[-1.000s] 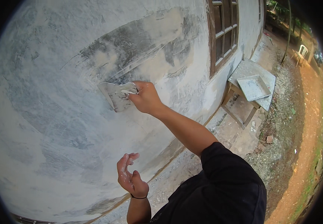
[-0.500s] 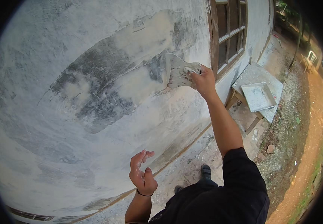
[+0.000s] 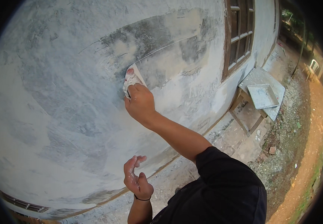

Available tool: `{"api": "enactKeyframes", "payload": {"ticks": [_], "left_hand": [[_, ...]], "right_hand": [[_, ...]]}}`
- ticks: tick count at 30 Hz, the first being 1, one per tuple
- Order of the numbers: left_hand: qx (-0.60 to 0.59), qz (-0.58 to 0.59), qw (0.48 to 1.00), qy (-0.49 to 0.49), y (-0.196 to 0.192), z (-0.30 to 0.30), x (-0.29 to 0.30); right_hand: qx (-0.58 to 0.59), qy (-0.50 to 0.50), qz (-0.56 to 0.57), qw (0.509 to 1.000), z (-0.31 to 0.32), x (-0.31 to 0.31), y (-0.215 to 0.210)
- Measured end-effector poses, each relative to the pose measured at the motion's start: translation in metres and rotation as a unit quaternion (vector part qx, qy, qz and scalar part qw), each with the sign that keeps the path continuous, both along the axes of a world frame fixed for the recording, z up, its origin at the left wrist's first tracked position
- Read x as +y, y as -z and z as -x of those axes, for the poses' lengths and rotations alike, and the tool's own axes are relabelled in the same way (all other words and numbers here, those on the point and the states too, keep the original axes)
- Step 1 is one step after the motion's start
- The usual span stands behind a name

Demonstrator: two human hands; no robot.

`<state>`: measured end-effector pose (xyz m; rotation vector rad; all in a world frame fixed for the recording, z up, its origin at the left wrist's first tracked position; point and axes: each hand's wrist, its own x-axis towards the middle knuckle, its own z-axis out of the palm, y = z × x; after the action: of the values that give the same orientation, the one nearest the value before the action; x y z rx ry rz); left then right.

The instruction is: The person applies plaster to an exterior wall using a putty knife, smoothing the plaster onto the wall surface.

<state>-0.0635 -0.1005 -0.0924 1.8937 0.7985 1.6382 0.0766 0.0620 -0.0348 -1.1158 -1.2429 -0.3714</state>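
Note:
My right hand [image 3: 140,103] grips a putty knife [image 3: 133,76] smeared with white filler, its blade edge against the wall [image 3: 79,123]. Pale filler lies over dark grey patches [image 3: 146,33] there, and a thin raised line of it runs up and right from the blade. Lower down, my left hand [image 3: 137,182] hovers in front of the wall with fingers curved and thumb apart. White residue coats its fingers, and a dark band circles the wrist. Nothing shows between those fingers.
Right of the wall patch is a brown-framed window [image 3: 239,35]. Below it, a low splattered table [image 3: 246,77] carries a white rectangular tray [image 3: 262,96]. A brick piece [image 3: 272,150] lies on gravel, and a pale chair [image 3: 313,67] stands far right.
My right hand has swept the putty knife left across the wall, spreading filler over part of the dark patches. The left hand keeps its curved pose. The view has shifted slightly.

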Motion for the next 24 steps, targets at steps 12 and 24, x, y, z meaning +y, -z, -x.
{"api": "enactKeyframes", "payload": {"ticks": [12,24], "left_hand": [[-0.01,-0.007,1.0,0.013,-0.002,0.058,-0.009],[0.043,0.022,0.996,0.08,0.007,-0.033,0.026]], "right_hand": [[0.078,-0.244,0.059,0.965,0.056,-0.037,0.02],[0.216,0.075,0.104,0.968,-0.213,0.0,0.085]]}}
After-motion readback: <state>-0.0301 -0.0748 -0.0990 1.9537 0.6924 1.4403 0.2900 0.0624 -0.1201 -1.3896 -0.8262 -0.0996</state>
